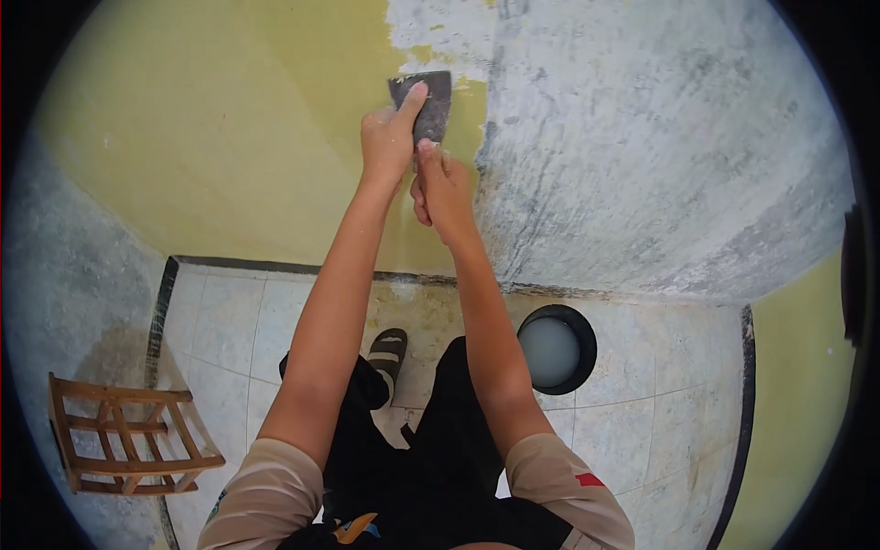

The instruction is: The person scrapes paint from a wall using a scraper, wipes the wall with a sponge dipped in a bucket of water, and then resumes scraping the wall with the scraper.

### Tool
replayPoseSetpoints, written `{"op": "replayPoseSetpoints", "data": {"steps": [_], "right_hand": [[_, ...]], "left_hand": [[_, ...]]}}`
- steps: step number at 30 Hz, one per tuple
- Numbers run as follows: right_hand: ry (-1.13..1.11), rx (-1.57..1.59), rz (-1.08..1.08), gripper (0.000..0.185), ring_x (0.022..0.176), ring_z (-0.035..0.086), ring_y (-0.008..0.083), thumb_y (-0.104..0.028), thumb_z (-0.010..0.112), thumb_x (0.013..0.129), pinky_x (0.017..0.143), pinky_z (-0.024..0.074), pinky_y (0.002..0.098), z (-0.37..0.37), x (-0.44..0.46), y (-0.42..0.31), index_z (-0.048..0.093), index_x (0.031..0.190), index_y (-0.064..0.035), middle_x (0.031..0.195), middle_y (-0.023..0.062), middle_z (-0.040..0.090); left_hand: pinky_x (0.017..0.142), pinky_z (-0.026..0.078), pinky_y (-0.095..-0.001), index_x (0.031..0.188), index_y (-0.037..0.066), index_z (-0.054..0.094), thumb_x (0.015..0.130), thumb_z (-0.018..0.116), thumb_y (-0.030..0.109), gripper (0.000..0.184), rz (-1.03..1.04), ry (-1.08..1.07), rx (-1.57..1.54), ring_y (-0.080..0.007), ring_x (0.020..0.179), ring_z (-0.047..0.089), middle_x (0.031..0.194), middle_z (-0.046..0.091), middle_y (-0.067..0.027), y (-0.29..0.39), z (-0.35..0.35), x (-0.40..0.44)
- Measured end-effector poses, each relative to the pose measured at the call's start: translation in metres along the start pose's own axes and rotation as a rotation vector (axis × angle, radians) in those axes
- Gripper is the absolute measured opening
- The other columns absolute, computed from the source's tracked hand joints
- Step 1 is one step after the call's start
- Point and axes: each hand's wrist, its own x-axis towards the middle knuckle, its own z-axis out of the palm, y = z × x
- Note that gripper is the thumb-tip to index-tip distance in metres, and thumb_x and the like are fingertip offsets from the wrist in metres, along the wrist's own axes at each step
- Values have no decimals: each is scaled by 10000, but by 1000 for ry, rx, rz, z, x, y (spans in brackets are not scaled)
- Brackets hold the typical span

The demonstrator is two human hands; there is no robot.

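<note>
metal scraper (434,112) is held flat-ish up against the wall (275,137), right where yellow-green paint meets a bare, patchy area. its blade sits above the right hand (445,188) and beside the left hand (389,139). the handle is gripped by the right hand, closed around it, while the blade's side is clasped by the left, thumb pressed on its face; the left fingertips behind can't be made out. lower down, a black bucket (590,346) of cloudy liquid is parked on the tiled floor (614,431), near the wall. a strapped sandal (390,342) is worn below the hands, and a slatted wooden frame (124,395) is seen off to the left.
</note>
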Motion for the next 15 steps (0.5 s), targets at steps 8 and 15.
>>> {"op": "replayPoseSetpoints", "data": {"steps": [8, 15], "right_hand": [[-28, 119, 12, 498, 342, 373, 125, -521, 496, 1092, 325, 258, 295, 17, -6, -11, 517, 859, -82, 542, 27, 442], [-21, 14, -4, 470, 349, 379, 120, -490, 503, 1093, 329, 253, 289, 20, 6, -47, 516, 854, -85, 548, 26, 445]], "left_hand": [[567, 422, -379, 642, -31, 649, 903, 803, 433, 554, 22, -46, 59, -150, 588, 513, 618, 588, -57, 23, -10, -1], [589, 438, -355, 672, -37, 657, 905, 805, 421, 534, 103, -12, -86, -140, 622, 525, 666, 608, -36, 56, -3, 4]]}}
